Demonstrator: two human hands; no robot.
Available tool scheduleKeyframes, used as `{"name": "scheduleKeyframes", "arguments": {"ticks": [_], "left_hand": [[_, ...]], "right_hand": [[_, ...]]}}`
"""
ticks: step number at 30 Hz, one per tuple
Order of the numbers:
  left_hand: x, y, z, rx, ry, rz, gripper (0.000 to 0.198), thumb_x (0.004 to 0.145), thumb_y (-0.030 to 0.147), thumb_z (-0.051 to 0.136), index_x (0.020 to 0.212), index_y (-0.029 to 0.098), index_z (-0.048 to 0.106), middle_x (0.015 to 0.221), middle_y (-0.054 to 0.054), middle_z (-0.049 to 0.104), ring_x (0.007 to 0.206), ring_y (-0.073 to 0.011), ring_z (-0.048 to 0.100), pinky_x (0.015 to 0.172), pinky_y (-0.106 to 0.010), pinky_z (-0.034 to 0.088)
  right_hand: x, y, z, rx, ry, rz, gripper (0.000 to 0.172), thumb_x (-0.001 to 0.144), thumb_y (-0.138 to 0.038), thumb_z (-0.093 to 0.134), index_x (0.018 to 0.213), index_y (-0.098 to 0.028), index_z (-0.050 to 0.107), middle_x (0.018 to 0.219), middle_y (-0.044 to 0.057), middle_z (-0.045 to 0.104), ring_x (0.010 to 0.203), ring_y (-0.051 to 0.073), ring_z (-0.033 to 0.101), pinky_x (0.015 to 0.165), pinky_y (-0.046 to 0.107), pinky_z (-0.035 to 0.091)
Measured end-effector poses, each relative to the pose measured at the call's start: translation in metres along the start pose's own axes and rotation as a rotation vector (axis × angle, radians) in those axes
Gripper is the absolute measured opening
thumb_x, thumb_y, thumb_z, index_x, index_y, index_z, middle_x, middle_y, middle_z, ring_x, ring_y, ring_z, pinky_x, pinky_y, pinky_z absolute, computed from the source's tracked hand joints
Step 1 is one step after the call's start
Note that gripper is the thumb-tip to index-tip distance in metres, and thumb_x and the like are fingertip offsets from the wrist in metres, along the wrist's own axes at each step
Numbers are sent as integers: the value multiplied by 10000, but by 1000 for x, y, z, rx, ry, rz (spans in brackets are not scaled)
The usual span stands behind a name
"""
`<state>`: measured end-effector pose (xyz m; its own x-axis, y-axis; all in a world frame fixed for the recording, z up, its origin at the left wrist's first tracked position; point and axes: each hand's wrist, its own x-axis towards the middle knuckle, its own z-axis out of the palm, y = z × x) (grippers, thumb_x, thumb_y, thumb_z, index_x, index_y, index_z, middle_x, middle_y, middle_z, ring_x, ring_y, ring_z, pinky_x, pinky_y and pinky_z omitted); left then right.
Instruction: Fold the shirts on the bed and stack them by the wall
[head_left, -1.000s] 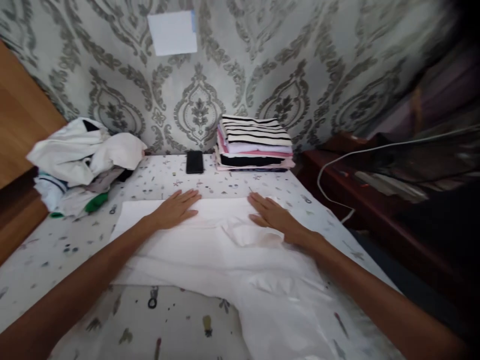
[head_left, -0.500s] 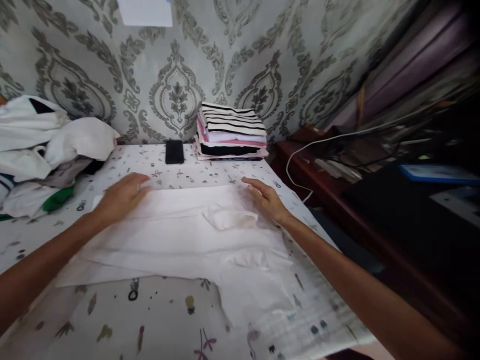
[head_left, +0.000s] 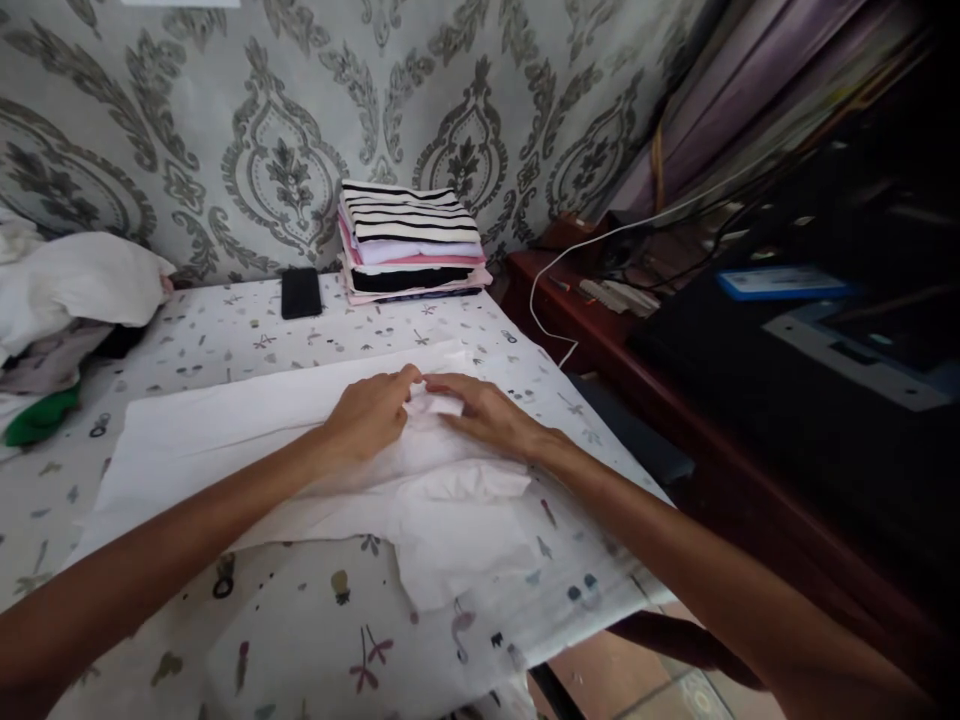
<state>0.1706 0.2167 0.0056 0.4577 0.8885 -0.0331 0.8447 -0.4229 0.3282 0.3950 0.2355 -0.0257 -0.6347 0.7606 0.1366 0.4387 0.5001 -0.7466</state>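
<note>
A white garment (head_left: pixel 217 420) lies partly folded across the patterned sheet (head_left: pixel 300 620), its sleeve spread toward the near right. My left hand (head_left: pixel 375 410) is closed at the garment's upper right part, with fingers pinching the white cloth. Just right of it, touching or nearly touching at the fingertips, my right hand (head_left: pixel 487 412) has its thumb and fingers apart around a raised fold of the same cloth.
Behind stands a stack of folded clothes (head_left: pixel 412 240), with a black phone-like object (head_left: pixel 301 293) to its left. Loose clothes (head_left: pixel 90 280) are heaped at the far left. A dark red desk (head_left: pixel 600 330) with a white cable (head_left: pixel 534 300) borders the right side.
My left hand has moved right across the garment, and my right hand has shifted slightly left. They have come together at the bunched cloth. The view has turned a little to the right.
</note>
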Motion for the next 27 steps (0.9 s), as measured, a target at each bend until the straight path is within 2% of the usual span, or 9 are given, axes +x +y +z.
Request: {"name": "scheduleKeyframes", "arguments": {"ticks": [3, 6, 10, 12, 14, 18, 20, 23, 27], "left_hand": [[9, -12, -13, -199, -34, -32, 440, 812, 38, 415, 1183, 229, 556, 1070, -53, 692, 884, -220, 644, 782, -368, 478], [11, -22, -17, -355, -26, -3, 388, 828, 64, 409, 1145, 223, 569, 1011, -45, 681, 768, -178, 624, 722, -334, 484], [0, -28, -14, -262, 86, 244, 525, 844, 52, 368, 1314, 252, 490, 1210, -70, 616, 975, -189, 619, 790, -333, 504], [-8, -28, -13, -50, 77, 347, 522, 866, 42, 338, 1293, 264, 540, 1306, -83, 568, 1069, -212, 594, 830, -361, 502], [-14, -29, -14, 154, 40, 377, 387, 926, 108, 357, 1163, 237, 634, 1326, -106, 559, 1115, -256, 578, 840, -400, 503], [-21, -35, -17, 323, 34, 403, 190, 951, 338, 557, 963, 190, 677, 1320, -137, 578, 1166, -317, 561, 884, -447, 497], [-23, -41, -17, 340, 70, 412, 151, 967, 265, 540, 984, 185, 667, 1312, -140, 595, 1170, -305, 569, 877, -432, 503], [-26, -49, -13, 351, 142, 447, 271, 1002, 129, 388, 1029, 165, 655, 1301, -152, 627, 1201, -281, 571, 903, -426, 509], [-33, -58, -5, 299, 126, 549, 333, 989, 81, 355, 1050, 168, 671, 1368, -135, 623, 1364, -284, 482, 1070, -485, 428]], "right_hand": [[10, -2, 7, 79, 169, 39, 304, 927, -321, 550, 1161, -215, 713, 1067, 57, 734, 935, 203, 671, 831, 340, 521], [18, -2, 7, 235, 220, 108, 321, 924, -450, 561, 932, -172, 721, 712, -5, 648, 627, 136, 570, 589, 259, 441], [24, 3, 6, 395, 252, 186, 407, 846, -582, 618, 779, -181, 644, 521, -67, 436, 453, 90, 369, 445, 236, 286], [25, 4, 6, 429, 263, 195, 419, 827, -604, 627, 748, -192, 616, 513, -69, 415, 447, 88, 353, 433, 235, 271], [23, 2, 5, 416, 261, 195, 414, 830, -599, 626, 746, -194, 613, 523, -65, 416, 454, 90, 353, 428, 233, 268], [14, -8, -1, 331, 221, 175, 380, 858, -547, 609, 858, -173, 678, 607, -38, 518, 499, 96, 414, 453, 231, 325], [8, -13, -5, 304, 174, 154, 377, 879, -523, 591, 921, -165, 703, 668, -19, 585, 538, 105, 469, 483, 233, 365], [-1, -15, -10, 240, 120, 125, 375, 915, -495, 560, 959, -163, 727, 778, 20, 674, 646, 141, 577, 558, 252, 436], [-15, -16, -17, 110, -31, 46, 313, 869, -475, 665, 1006, -208, 755, 1031, 66, 729, 940, 218, 671, 800, 337, 527]]}}
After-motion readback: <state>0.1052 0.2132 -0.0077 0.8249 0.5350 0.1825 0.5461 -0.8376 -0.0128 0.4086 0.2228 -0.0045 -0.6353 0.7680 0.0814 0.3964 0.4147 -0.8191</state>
